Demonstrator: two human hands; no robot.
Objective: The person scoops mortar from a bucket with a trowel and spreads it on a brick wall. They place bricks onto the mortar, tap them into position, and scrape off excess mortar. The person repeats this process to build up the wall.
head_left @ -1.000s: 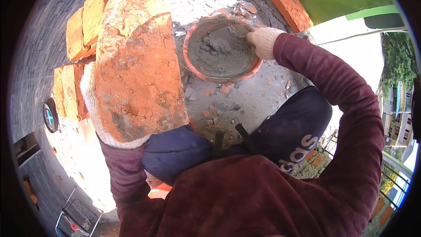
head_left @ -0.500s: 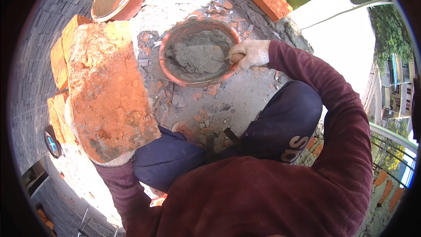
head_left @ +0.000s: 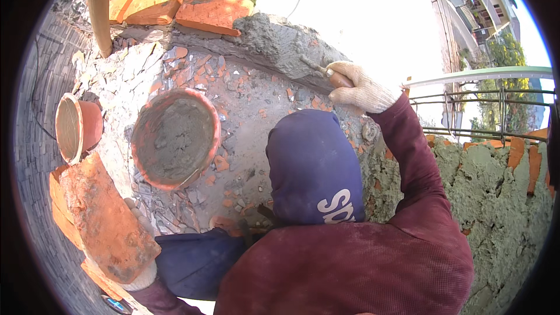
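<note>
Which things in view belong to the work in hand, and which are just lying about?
In use:
brick, in the left hand
trowel, in the right hand
mortar tub
mortar bed

Seemingly lying about:
second tub
brick chips

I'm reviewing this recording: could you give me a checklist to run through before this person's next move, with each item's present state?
1. Rough orange clay brick held by the white-gloved left hand: ok.
2. Wooden-handled trowel held by the white-gloved right hand: ok.
3. Wet grey mortar bed beside the orange brick at the row's right end: ok, present.
4. Mortar bed's surface even: not ok, it looks lumpy.
5. Grey mortar available in the round red plastic basin: ok.
6. Held brick's underside free of mortar: cannot tell, hidden.
</note>
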